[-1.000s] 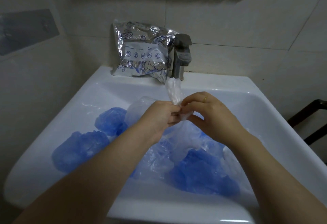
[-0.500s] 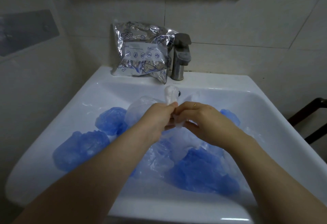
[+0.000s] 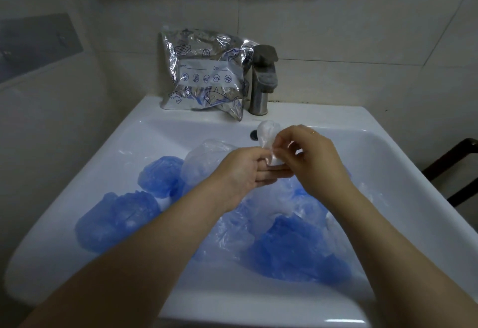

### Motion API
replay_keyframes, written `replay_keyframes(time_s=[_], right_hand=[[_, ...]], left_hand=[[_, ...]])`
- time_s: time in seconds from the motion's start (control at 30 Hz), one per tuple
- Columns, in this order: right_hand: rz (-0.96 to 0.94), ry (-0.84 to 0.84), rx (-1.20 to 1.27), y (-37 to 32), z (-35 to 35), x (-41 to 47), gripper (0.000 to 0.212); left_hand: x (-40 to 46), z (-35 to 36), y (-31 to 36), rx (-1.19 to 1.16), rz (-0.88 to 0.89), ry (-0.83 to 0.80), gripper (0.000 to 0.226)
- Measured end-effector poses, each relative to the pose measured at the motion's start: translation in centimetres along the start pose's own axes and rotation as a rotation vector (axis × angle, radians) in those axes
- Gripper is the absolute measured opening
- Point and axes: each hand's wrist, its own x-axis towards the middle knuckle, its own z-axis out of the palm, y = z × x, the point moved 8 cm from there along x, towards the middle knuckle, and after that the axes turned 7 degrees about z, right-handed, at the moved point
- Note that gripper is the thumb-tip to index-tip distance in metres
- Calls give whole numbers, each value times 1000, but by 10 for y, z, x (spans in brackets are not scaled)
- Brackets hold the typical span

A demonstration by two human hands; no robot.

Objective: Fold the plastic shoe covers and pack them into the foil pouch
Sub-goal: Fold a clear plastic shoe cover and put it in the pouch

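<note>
**2 hands twist a clear cover over the sink**

The lower part of the clear cover is hidden behind the fingers. The left hand pinches it from below. The right hand pinches it from the side. Half a second ago the right hand sat lower. Blue covers lie in the sink. The pouch leans beside the tap.
</note>
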Motion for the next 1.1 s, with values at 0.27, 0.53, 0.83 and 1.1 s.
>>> replay_keyframes(time_s=[0.27, 0.53, 0.83, 1.1], right_hand=[[-329, -8, -269, -23, 1, -8, 25], [-190, -113, -91, -10, 10, -5, 14], [173, -53, 268, 10, 7, -4, 32], [502, -90, 619, 30, 13, -5, 30]], left_hand=[[3, -9, 10, -90, 21, 11, 26], [6, -30, 22, 140, 191, 168, 16], [1, -19, 22, 126, 165, 91, 25], [-2, -12, 37, 362, 393, 35, 15]])
